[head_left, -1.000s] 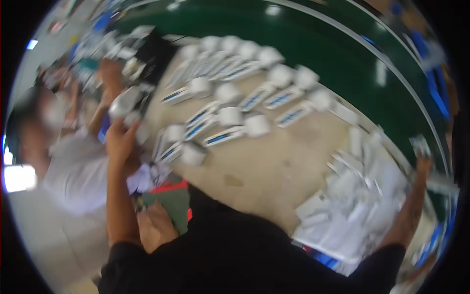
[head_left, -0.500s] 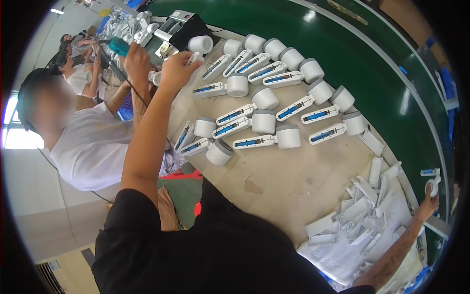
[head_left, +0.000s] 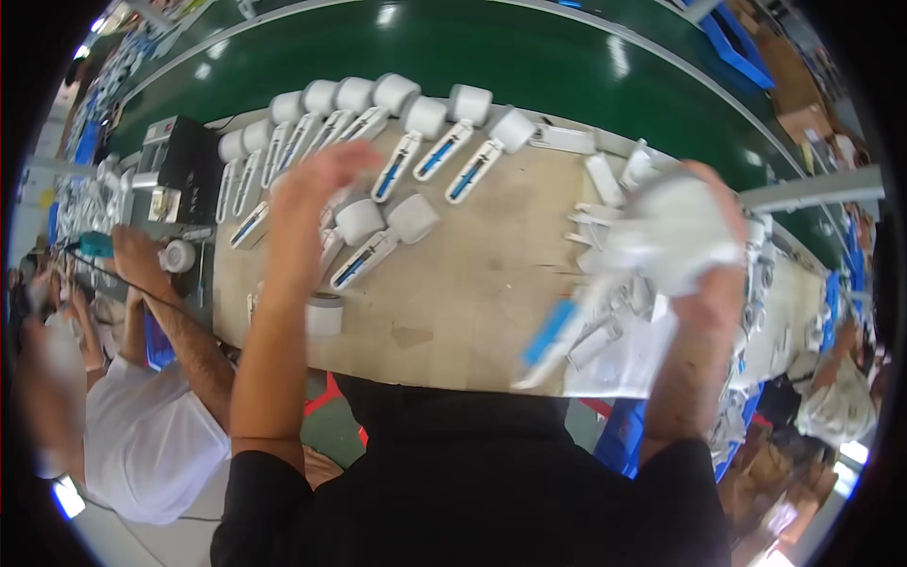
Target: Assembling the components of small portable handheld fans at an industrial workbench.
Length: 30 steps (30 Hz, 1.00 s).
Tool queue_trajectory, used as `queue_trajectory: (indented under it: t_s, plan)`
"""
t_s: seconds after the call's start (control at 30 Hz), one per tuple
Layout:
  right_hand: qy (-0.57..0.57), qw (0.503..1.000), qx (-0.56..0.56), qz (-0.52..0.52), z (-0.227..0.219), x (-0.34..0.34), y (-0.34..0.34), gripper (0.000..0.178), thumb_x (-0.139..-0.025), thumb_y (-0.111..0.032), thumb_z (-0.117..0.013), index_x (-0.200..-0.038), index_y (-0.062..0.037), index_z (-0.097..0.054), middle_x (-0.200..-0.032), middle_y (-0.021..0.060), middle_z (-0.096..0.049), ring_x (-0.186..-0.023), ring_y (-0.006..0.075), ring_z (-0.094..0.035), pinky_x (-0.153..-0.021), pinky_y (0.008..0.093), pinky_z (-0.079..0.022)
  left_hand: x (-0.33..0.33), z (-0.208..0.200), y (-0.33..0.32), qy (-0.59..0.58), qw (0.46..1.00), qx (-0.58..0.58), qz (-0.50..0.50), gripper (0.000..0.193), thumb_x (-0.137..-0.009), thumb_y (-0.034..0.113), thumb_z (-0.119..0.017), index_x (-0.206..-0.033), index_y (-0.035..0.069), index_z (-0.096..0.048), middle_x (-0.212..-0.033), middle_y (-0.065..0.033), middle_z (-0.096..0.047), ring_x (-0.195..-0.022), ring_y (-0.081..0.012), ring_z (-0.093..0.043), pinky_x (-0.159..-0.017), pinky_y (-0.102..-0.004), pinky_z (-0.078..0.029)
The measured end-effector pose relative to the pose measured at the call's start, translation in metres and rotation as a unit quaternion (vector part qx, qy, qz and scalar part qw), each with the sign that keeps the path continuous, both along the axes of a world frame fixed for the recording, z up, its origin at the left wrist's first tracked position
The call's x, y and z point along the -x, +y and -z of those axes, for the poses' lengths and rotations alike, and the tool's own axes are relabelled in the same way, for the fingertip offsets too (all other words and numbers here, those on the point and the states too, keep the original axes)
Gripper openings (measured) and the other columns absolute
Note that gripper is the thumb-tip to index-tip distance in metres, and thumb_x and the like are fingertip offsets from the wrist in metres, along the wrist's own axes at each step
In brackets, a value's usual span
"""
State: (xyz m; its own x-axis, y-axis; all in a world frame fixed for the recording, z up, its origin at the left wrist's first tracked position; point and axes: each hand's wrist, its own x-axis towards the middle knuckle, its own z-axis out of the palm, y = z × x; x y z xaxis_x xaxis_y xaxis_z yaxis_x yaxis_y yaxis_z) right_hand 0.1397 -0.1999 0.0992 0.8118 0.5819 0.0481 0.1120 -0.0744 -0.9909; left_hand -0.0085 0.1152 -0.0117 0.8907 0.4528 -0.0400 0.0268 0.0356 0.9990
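My right hand [head_left: 720,274] is closed around a white round-headed handheld device [head_left: 675,231], held above the right part of the table. Its opened handle slants down to the left and shows a blue cylinder inside; motion blurs the device. My left hand [head_left: 321,184] hovers over the left group of similar devices, its fingers smeared by motion, and no object shows in it. Beneath and beyond it lie several white devices [head_left: 465,170] with grey-rimmed round heads and open handles, many with blue cylinders. A few are partly hidden by my left forearm.
Loose white plastic casing parts [head_left: 595,340] are heaped at the right of the beige table [head_left: 453,312]. A black machine [head_left: 179,175] stands at the far left. Beside me on the left, a person in white holds a teal tool [head_left: 94,245]. A green conveyor belt [head_left: 491,47] runs behind.
The view has swung to the right. My right hand has brought the device from the far right edge in over the table. My left hand has moved away from the device it was touching near the black machine.
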Motion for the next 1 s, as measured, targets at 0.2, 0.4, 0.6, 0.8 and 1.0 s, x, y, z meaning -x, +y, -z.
queue_trajectory:
  t_s: [0.2,0.4,0.6,0.8,1.0]
  plan:
    - [0.115,0.991,-0.052,-0.053,0.031,0.012,0.065,0.049,-0.086,-0.015,-0.074,-0.127,0.0039,-0.055,-0.112,0.0082,-0.066,-0.103,0.0133,-0.061,-0.092,0.028,-0.049,-0.004,-0.015,-0.089,0.01,0.831,0.503,0.239,0.06,-0.103,0.047,-0.043,-0.127,-0.007,-0.054,-0.109,-0.0222,-0.068,-0.099,-0.0274,-0.069,-0.088,-0.0386,-0.054]
    - [0.136,0.988,-0.07,-0.009,0.035,0.01,0.067,0.051,-0.085,-0.015,-0.077,-0.127,0.0033,-0.055,-0.112,0.0088,-0.066,-0.103,0.0143,-0.062,-0.091,0.0286,-0.05,-0.007,-0.028,-0.095,0.022,0.952,0.283,0.112,0.033,-0.1,0.02,-0.055,-0.123,-0.003,-0.055,-0.111,-0.0197,-0.067,-0.097,-0.0293,-0.07,-0.082,-0.0401,-0.059]
    - [0.086,0.991,-0.081,-0.064,0.029,0.007,0.078,0.052,-0.085,-0.016,-0.078,-0.127,0.0031,-0.054,-0.111,0.0101,-0.066,-0.103,0.0148,-0.062,-0.09,0.0291,-0.051,-0.009,-0.041,-0.079,0.002,0.909,0.409,0.08,0.031,-0.092,0.004,-0.063,-0.121,-0.005,-0.056,-0.118,-0.0181,-0.065,-0.106,-0.0317,-0.067,-0.084,-0.0476,-0.061]
    - [0.062,0.989,-0.089,-0.1,0.024,0.009,0.088,0.053,-0.084,-0.016,-0.078,-0.127,0.0028,-0.053,-0.112,0.0101,-0.065,-0.103,0.0152,-0.062,-0.09,0.0293,-0.051,-0.011,-0.047,-0.084,-0.01,0.931,0.346,0.12,0.019,-0.092,0.005,-0.066,-0.108,-0.006,-0.063,-0.111,-0.0146,-0.068,-0.103,-0.0232,-0.068,-0.084,-0.0372,-0.06]
    - [0.056,0.99,-0.088,-0.094,0.025,0.002,0.076,0.052,-0.083,-0.017,-0.079,-0.125,0.0024,-0.056,-0.11,0.0091,-0.066,-0.101,0.0148,-0.063,-0.088,0.0287,-0.051,-0.018,-0.046,-0.085,-0.001,0.928,0.35,0.124,0.016,-0.093,0.005,-0.065,-0.104,-0.006,-0.065,-0.105,-0.0128,-0.069,-0.099,-0.0218,-0.07,-0.077,-0.0352,-0.061]
